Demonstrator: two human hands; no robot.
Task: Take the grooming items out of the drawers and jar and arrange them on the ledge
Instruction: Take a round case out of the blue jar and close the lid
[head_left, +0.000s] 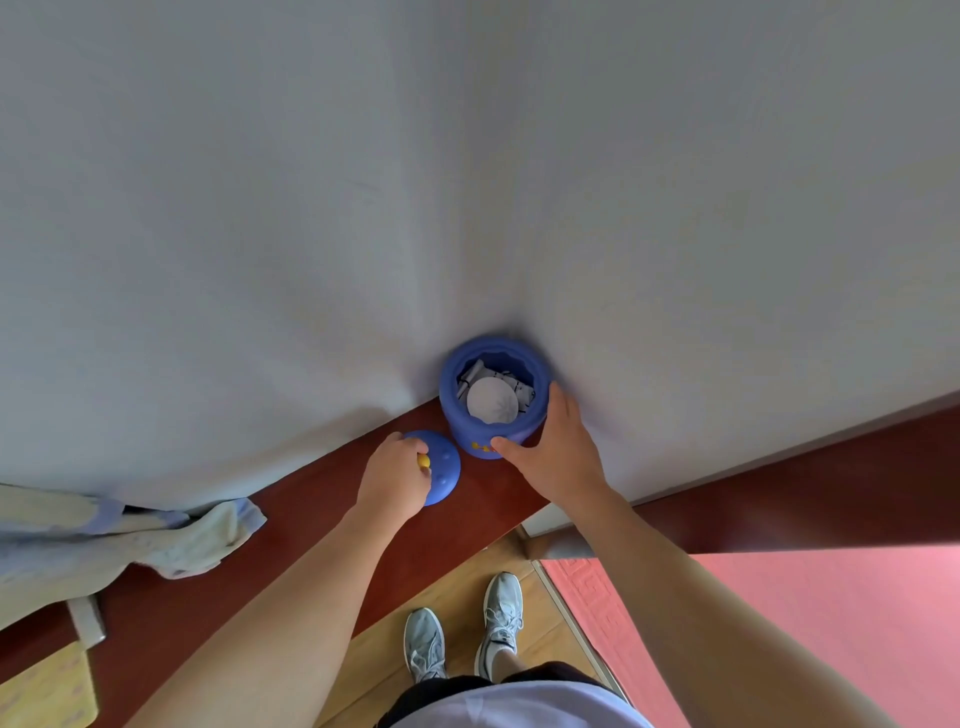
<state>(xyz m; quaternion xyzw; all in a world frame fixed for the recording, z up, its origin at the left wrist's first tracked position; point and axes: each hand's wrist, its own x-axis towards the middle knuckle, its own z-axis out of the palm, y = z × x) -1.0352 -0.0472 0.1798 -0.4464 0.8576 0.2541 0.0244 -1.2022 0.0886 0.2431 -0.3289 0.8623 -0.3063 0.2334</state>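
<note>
A blue jar (470, 434) stands open on the dark red wooden ledge (322, 483), pressed into the wall corner. Inside it lie a round white item (492, 399) and several wrapped packets (519, 387). My right hand (556, 449) grips the jar's right side, thumb across its front. The blue domed lid (444, 467) rests on the ledge just left of the jar. My left hand (397, 480) is closed on the lid's yellow knob (424, 461).
A pale cloth (197, 535) is draped over the ledge at the left. White walls meet behind the jar. Below are a wood floor, my shoes (501, 618) and a pink mat (779, 623) at the right.
</note>
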